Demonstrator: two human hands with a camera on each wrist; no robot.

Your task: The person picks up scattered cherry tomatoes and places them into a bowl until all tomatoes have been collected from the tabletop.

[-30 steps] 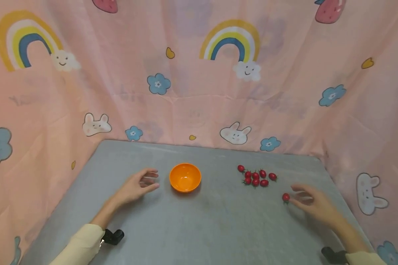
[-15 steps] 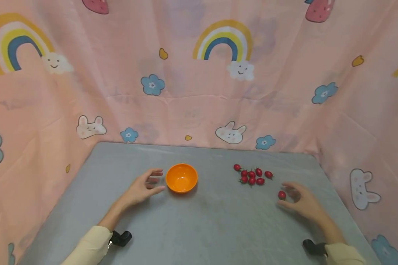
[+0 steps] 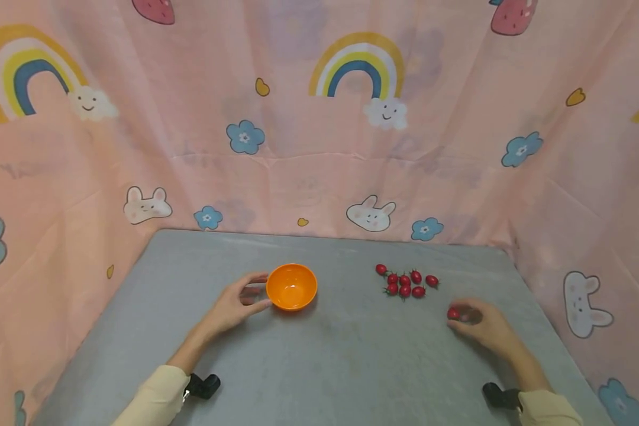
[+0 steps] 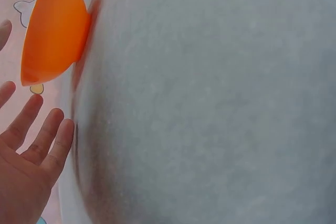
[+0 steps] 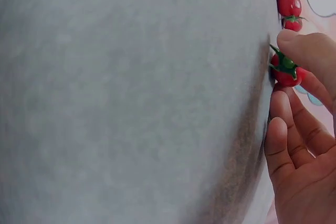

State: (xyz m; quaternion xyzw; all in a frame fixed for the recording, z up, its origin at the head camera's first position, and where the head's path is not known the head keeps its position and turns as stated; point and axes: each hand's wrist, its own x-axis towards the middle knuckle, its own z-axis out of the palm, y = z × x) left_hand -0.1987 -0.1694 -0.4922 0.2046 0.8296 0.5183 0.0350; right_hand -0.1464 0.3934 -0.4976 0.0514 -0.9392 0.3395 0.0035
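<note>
An orange bowl point(image 3: 291, 287) stands on the grey table. My left hand point(image 3: 236, 305) is at its left side, fingers spread and thumb apart; in the left wrist view a small gap shows between the fingers point(image 4: 44, 135) and the bowl point(image 4: 55, 32). On the right, my right hand point(image 3: 481, 324) has its thumb and forefinger around a single red cherry tomato point(image 3: 453, 313), which still sits on the table. The right wrist view shows this tomato's green stem point(image 5: 286, 64) beside the thumb; the contact on its far side is hidden.
Several more cherry tomatoes point(image 3: 404, 280) lie in a loose cluster between the bowl and my right hand, toward the back. A pink patterned cloth point(image 3: 309, 177) hangs behind the grey table point(image 3: 325, 367) and along its sides.
My left hand has moved right, up to the bowl. My right hand has come left to the lone tomato, and its thumb and forefinger have closed in around it. The view has shifted slightly.
</note>
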